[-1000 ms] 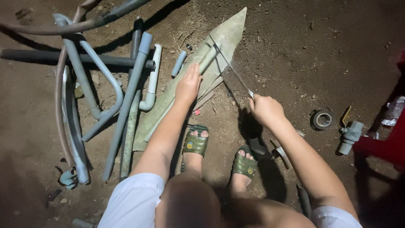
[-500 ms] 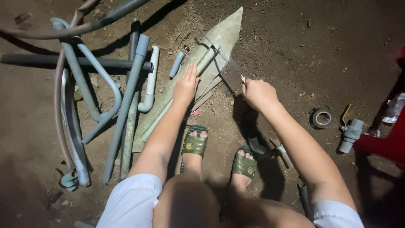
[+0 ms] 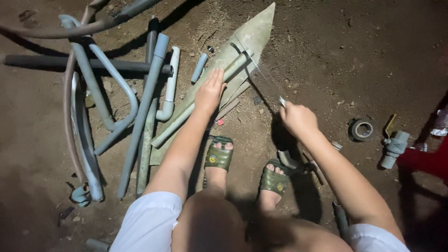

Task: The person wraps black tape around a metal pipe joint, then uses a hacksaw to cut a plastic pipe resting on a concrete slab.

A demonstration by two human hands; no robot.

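Pipe (image 3: 212,95), grey plastic, lies slanting across a pointed slab (image 3: 254,35) on the dirt ground (image 3: 350,56), its far end up near the slab's tip and its near end down to the left. My left hand (image 3: 209,92) presses flat on the pipe about midway, fingers spread over it, pinning it to the slab. My right hand (image 3: 297,119) is closed in a fist around the handle of a thin saw blade (image 3: 254,63), which runs from my fist up and to the left to meet the pipe's far end.

Just near of the pipe, my two feet rest in green sandals (image 3: 219,156) on the dirt, with my knees and white shorts at the bottom edge.

To the left lies a loose heap of grey pipes and bends (image 3: 140,107), some straight, some curved, crossing over one another, with a dark tube (image 3: 70,63) behind them. A short offcut (image 3: 199,67) sits between the heap and the slab.

To the right, well apart from my hands, are a roll of tape (image 3: 361,129) and a grey valve (image 3: 394,147) beside something red (image 3: 427,161).
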